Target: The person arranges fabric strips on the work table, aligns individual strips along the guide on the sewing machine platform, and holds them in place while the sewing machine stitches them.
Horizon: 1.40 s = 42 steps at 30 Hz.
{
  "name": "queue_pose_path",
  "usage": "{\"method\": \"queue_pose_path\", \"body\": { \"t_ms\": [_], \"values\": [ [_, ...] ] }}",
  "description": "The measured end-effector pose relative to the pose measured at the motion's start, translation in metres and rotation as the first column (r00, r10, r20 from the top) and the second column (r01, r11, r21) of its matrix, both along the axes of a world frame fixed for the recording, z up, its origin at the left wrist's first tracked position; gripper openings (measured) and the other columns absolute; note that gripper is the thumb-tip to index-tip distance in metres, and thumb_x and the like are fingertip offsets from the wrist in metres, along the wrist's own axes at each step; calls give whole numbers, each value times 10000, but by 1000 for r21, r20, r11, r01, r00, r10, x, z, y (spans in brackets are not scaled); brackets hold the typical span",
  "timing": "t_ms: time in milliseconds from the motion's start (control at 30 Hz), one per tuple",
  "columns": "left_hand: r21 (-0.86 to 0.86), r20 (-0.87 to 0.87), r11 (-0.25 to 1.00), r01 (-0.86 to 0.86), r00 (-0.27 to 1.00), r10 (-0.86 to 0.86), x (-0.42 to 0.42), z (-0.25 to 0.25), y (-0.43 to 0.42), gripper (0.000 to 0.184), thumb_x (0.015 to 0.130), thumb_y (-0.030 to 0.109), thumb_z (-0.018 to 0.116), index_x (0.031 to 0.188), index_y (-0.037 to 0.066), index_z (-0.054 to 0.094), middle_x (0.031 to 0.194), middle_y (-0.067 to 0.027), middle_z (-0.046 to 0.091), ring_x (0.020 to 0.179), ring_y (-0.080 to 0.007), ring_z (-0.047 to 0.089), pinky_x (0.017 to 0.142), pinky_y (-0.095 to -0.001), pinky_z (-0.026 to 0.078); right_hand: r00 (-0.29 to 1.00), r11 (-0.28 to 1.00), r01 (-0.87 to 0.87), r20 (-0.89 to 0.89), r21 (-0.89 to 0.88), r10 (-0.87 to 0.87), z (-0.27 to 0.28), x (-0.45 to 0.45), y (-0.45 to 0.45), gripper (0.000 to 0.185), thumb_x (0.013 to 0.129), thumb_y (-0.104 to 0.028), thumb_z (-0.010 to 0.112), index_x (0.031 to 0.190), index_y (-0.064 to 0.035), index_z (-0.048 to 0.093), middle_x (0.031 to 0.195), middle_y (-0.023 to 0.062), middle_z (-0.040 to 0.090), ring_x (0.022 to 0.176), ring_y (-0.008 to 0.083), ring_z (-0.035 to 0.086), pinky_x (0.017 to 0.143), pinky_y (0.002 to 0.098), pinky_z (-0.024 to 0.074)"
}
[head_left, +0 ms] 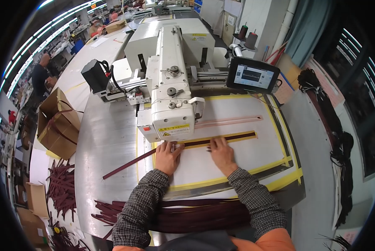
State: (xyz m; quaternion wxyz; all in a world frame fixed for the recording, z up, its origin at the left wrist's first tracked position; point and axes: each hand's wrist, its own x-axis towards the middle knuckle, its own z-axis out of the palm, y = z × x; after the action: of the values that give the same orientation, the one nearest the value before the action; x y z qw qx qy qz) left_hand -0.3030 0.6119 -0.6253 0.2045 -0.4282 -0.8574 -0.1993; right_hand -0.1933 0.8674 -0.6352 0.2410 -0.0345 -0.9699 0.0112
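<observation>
A long dark maroon strip [130, 163] runs from the bare metal table at the left into a narrow yellow-edged slot [255, 134] on a white template sheet [196, 170]. My left hand [167, 159] is at the slot's left end, its fingers and thumb bent down onto the strip. Farther along, my right hand [222, 154] has curled fingers on the strip in the slot; its fingertips are partly hidden. Just beyond my left hand stands the white head [170, 113] of a sewing machine.
Several maroon strips [204, 215] lie along the front edge, with another pile [61, 188] at the left. A cardboard box [58, 123] stands left. A control screen [253, 75] is at the back right. A person [41, 75] works far left.
</observation>
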Motion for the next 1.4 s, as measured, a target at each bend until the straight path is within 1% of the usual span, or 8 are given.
{"method": "queue_pose_path", "body": {
  "t_ms": [200, 300, 400, 667, 700, 800, 967, 1400],
  "values": [
    [88, 51, 996, 10, 999, -15, 1, 5, -2, 344, 909, 129, 741, 1245, 162, 811, 1241, -107, 736, 1139, -325, 682, 981, -482, 533, 983, 983, -181, 0, 18, 181, 9, -33, -84, 400, 910, -209, 720, 1255, -11, 764, 1152, 81, 729, 1204, 261, 678, 894, 356, 646],
    [115, 48, 993, 22, 998, -27, -2, 3, -3, 316, 920, 110, 746, 1230, 125, 808, 1240, -119, 755, 1104, -332, 710, 955, -477, 568, 970, 969, -237, 44, -77, 241, 17, -28, -73, 392, 957, -238, 704, 1281, -25, 761, 1202, 86, 733, 1246, 256, 668, 902, 360, 643],
    [92, 36, 995, 25, 999, -28, -2, 1, -8, 298, 939, 121, 742, 1231, 93, 800, 1255, -138, 752, 1110, -339, 714, 950, -468, 588, 988, 988, -149, -39, -35, 147, 1, -19, -52, 441, 910, -228, 788, 1313, -52, 767, 1260, 46, 725, 1258, 237, 667, 854, 382, 649],
    [106, 60, 994, 27, 998, -34, 2, 1, -9, 317, 975, 155, 730, 1265, 29, 762, 1287, -178, 736, 1169, -361, 690, 1010, -474, 593, 991, 986, -137, -7, -92, 137, 15, -25, -70, 490, 921, -348, 820, 1326, -78, 765, 1297, 68, 704, 1305, 271, 649, 905, 403, 639],
    [86, 51, 996, 29, 998, -33, 1, 1, -10, 334, 982, 170, 728, 1285, 35, 756, 1277, -176, 726, 1171, -356, 680, 1012, -470, 586, 990, 985, -138, -17, -107, 137, 14, -27, -71, 492, 922, -357, 821, 1330, -88, 766, 1304, 71, 700, 1313, 276, 645, 913, 406, 637],
    [28, 55, 999, 23, 998, -24, -2, 6, -10, 387, 996, 224, 723, 1346, 59, 740, 1250, -168, 701, 1177, -346, 650, 1020, -460, 567, 979, 981, -123, 147, -149, 145, 17, -34, -66, 549, 998, -394, 731, 1456, -93, 695, 1451, 116, 644, 1451, 297, 557, 1016, 404, 620],
    [-34, 64, 999, 21, 998, -19, 4, 13, -8, 457, 1004, 330, 723, 1409, 120, 733, 1230, -159, 674, 1171, -349, 612, 1027, -455, 548, 978, 983, -126, 147, -130, 145, 13, -33, -64, 540, 997, -385, 739, 1463, -116, 692, 1453, 106, 643, 1440, 289, 559, 1064, 411, 588],
    [-117, 128, 992, -38, 990, 53, 4, 17, -2, 498, 1010, 409, 715, 1432, 144, 721, 1289, -189, 653, 1226, -384, 582, 1061, -502, 516, 978, 974, -138, 133, -179, 163, 12, -35, -67, 551, 945, -356, 792, 1431, -106, 723, 1422, 71, 658, 1428, 260, 551, 1088, 412, 557]
  ]
}}
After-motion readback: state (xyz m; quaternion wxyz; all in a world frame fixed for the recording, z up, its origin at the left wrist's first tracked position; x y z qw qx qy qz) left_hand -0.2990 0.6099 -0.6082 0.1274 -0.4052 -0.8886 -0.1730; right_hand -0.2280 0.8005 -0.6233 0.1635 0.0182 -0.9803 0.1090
